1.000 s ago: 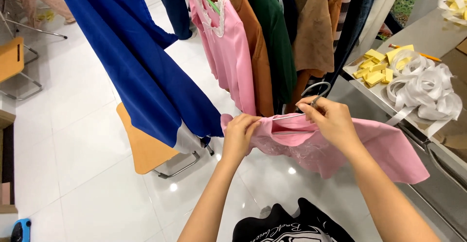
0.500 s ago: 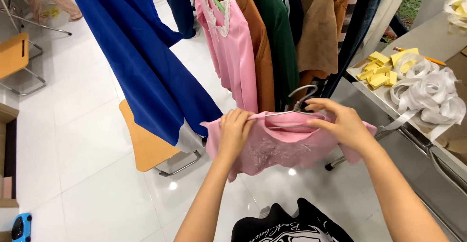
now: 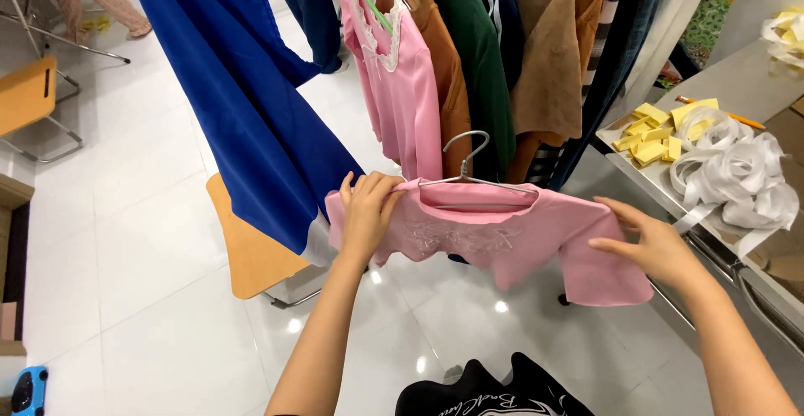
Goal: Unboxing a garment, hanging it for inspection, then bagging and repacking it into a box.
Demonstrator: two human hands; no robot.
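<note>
Since before, my right hand slid out along the sleeve; pink top on wire hanger lies crosswise mid-frame, left hand gripping its shoulder, right pinching the cuff.

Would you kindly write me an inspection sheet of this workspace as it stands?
Surface: glossy white tiled floor.
Job's things: pink top on a wire hanger, held out flat.
Clutter: yellow blocks and white ribbon on a grey counter.
Grips: left hand pinches one shoulder; right hand holds the sleeve.
Cables: nothing seen.
Surroundings: hanging garments, blue cloth, wooden chair.
</note>
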